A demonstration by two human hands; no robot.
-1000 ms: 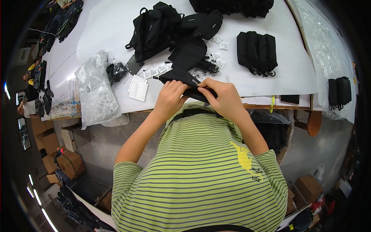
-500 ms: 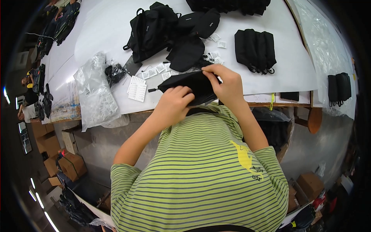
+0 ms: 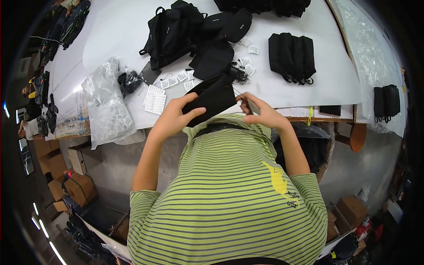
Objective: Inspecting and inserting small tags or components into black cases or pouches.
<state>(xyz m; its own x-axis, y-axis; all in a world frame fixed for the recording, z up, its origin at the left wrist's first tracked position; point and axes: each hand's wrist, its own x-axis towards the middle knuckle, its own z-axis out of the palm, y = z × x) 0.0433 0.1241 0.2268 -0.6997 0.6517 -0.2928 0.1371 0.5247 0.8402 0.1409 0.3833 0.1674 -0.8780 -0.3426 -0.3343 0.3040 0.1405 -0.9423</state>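
Note:
My left hand grips a black fabric pouch by its left end, thumb on the near face and fingers round the far side. The pouch is tilted above the table's near edge. By its right end, my right hand has curled fingers around something thin and dark that I cannot make out. Fine lines, perhaps a cord, run between that hand and the pouch. Beyond the pouch lie small white labels, white printed cards, a tangle of black cords and flat black fabric pieces.
A black backpack lies farther back on the white table. To the right sits a row of folded black pouches. A clear plastic bag of labels hangs over the front edge at left. Cardboard boxes stand below.
My left hand has shifted left to the pouch's end, and the pouch has turned more upright. My right hand has let go of its top edge and dropped to its right side.

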